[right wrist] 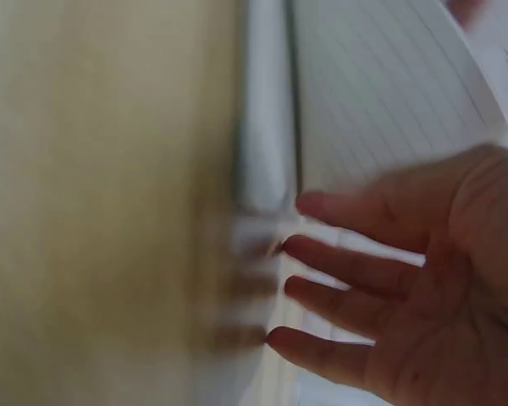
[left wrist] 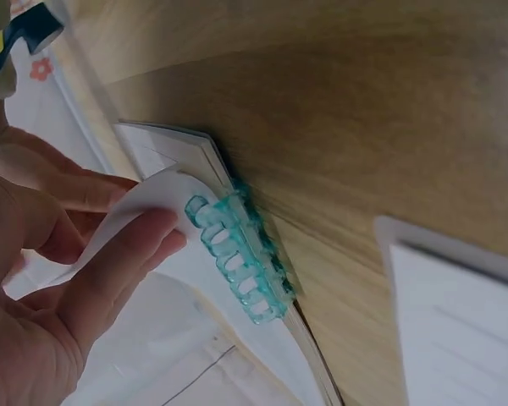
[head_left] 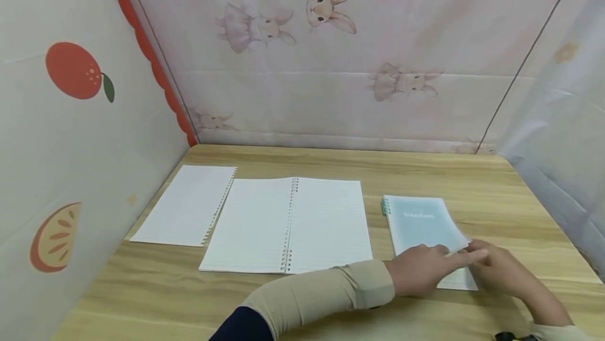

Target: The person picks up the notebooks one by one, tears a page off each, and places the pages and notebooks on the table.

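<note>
A light-blue spiral notebook (head_left: 418, 220) marked "freedom" lies at the right of the table, its lower right part lifted and bent. My left hand (head_left: 420, 270) reaches across its lower part. In the left wrist view, the left hand (left wrist: 76, 296) pinches a bent white sheet of it, beside the teal binding rings (left wrist: 241, 254). At the notebook's right edge is my right hand (head_left: 501, 270), partly overlapped by the left. In the right wrist view, the right hand (right wrist: 406, 279) has its fingers extended at the notebook's edge, beside a lifted lined page (right wrist: 381, 93).
An open spiral notebook (head_left: 326, 225) with lined pages lies mid-table, left of the blue one. Farther left lies a loose white sheet (head_left: 184, 204) with a perforated edge. Printed fabric walls (head_left: 307, 83) border the wooden table (head_left: 156, 288).
</note>
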A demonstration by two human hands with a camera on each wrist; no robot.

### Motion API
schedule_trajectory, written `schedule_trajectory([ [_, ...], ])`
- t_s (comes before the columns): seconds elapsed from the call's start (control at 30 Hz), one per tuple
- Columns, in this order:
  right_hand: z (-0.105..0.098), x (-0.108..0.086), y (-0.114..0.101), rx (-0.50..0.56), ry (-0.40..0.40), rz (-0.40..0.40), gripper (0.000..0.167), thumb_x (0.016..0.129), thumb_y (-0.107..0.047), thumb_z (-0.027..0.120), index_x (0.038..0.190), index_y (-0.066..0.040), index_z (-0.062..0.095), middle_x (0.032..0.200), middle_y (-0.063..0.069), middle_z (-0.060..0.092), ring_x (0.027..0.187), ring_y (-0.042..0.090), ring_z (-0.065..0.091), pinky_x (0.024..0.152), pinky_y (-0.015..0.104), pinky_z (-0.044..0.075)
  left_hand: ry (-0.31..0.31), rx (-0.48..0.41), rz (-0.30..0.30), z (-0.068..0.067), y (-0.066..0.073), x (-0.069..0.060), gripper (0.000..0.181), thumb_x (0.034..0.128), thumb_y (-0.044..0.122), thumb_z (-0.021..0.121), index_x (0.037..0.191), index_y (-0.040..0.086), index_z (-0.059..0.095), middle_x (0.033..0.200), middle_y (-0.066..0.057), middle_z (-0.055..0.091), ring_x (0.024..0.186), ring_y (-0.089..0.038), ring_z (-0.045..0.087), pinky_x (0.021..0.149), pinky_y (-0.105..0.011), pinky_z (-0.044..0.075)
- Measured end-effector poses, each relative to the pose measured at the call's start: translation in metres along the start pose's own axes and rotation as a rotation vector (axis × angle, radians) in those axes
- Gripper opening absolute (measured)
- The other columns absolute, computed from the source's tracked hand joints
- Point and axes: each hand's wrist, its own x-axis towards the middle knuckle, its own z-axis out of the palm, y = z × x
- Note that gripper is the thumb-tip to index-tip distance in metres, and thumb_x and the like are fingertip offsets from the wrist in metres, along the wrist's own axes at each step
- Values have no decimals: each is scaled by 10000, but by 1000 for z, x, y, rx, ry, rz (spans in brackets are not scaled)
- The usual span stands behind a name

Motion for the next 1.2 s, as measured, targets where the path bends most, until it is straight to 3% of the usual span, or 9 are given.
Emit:
schedule_trajectory([
  [0.13,12,1,-8,-35,-57,-77,599,824,-257,744,1260,102,544,1273,361,505,1122,522,520,855,612,450,33,-14,-59,-3,-5,-2,670,939,124,589,1511,234,257,1323,81,528,592,21,496,540,-104,404],
  [0.23,16,1,-12,-89,-65,-86,790,750,-361,783,1293,138,499,1353,423,371,1194,621,367,876,698,371,116,-36,-76,-8,-11,-9,576,936,148,578,1459,151,337,1272,75,563,628,30,486,571,-83,399],
  [0.37,18,1,-13,-146,-64,-58,799,719,-397,788,1276,115,533,1339,412,398,1207,642,314,880,709,356,225,-35,-39,-16,-18,-29,556,929,128,559,1442,74,351,1178,16,609,568,17,451,501,-61,348],
  [0.57,15,-1,-6,-158,-63,-34,822,707,-428,789,1298,81,532,1337,389,420,1189,609,371,845,686,396,286,16,-32,-26,-21,-66,526,923,227,629,1355,78,368,1069,17,614,567,18,469,465,-54,320],
  [0.73,13,-2,1,-164,-62,-37,834,707,-419,796,1297,102,520,1325,393,422,1162,590,415,849,676,397,340,110,-55,-27,-24,-103,441,897,253,649,1242,64,450,787,74,578,489,16,403,403,-87,277],
  [0.83,10,-2,4,-174,-69,-29,838,704,-411,800,1298,107,514,1320,394,423,1148,585,432,837,669,405,294,146,-93,-22,-27,-124,468,907,279,631,1266,20,480,704,83,547,481,11,379,387,-113,262],
  [0.97,5,-1,7,-181,-95,-11,849,698,-424,799,1306,95,513,1330,389,416,1137,585,445,820,666,414,171,67,-157,-15,-31,-143,342,901,289,642,1121,47,543,650,82,495,487,-18,386,402,-159,285],
  [1.07,3,0,9,-181,-116,5,861,690,-441,795,1314,80,513,1343,381,409,1140,586,441,816,669,411,105,-1,-164,-11,-36,-151,231,891,279,658,954,103,522,589,94,438,481,-25,378,414,-176,295],
  [1.2,3,2,9,-172,-128,14,866,684,-444,794,1314,79,512,1347,386,404,1152,616,404,826,691,390,60,-29,-150,-11,-41,-155,209,895,272,650,871,129,501,538,100,398,463,-21,353,405,-180,284],
])
